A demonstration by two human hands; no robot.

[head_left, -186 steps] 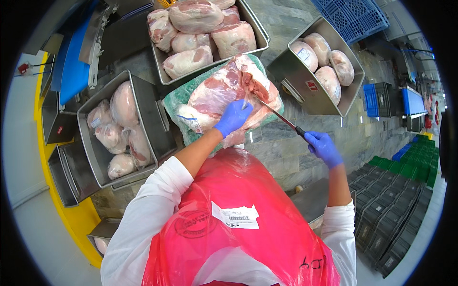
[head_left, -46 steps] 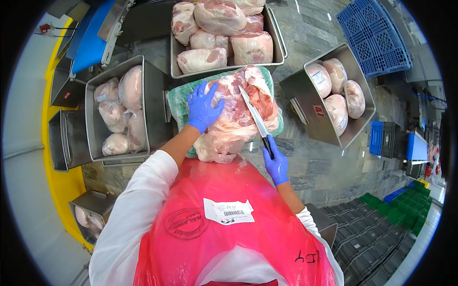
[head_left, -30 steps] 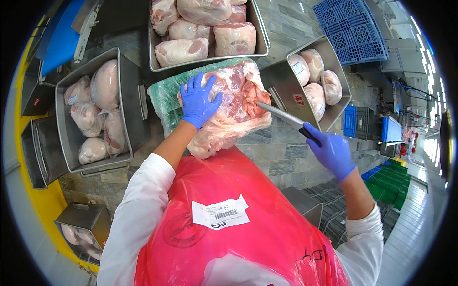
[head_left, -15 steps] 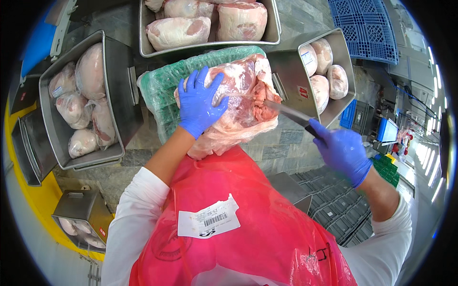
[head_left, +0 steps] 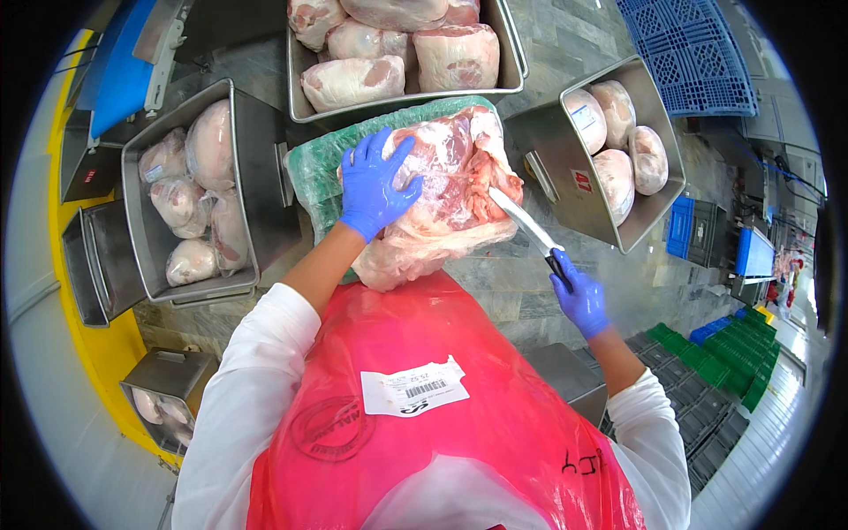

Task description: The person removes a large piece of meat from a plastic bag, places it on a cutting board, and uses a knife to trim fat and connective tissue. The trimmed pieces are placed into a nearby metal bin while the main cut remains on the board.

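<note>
A large raw piece of meat point(head_left: 446, 163), pink with pale fat, rests on a green crate point(head_left: 314, 177) wrapped in clear plastic. Across its left part my left hand point(head_left: 378, 187), in a blue glove, lies flat with the fingers spread. My right hand point(head_left: 580, 300), gloved the same, is closed round the black handle of a knife point(head_left: 528, 224). The long blade slants up and left, its tip at the reddish, cut right end of the meat. Whether the tip is in the flesh or just touching it, I cannot tell.
Steel bins of wrapped meat stand beyond the crate point(head_left: 512, 90), at left point(head_left: 265, 194) and at right point(head_left: 552, 146). A smaller steel bin point(head_left: 168, 375) is at lower left. A blue plastic pallet point(head_left: 689, 57) is far right; green crates point(head_left: 729, 353) are stacked lower right.
My right hand has come left and nearer my body, and the knife now slants more steeply. My left hand stays on the meat. The whole view has shifted slightly.
</note>
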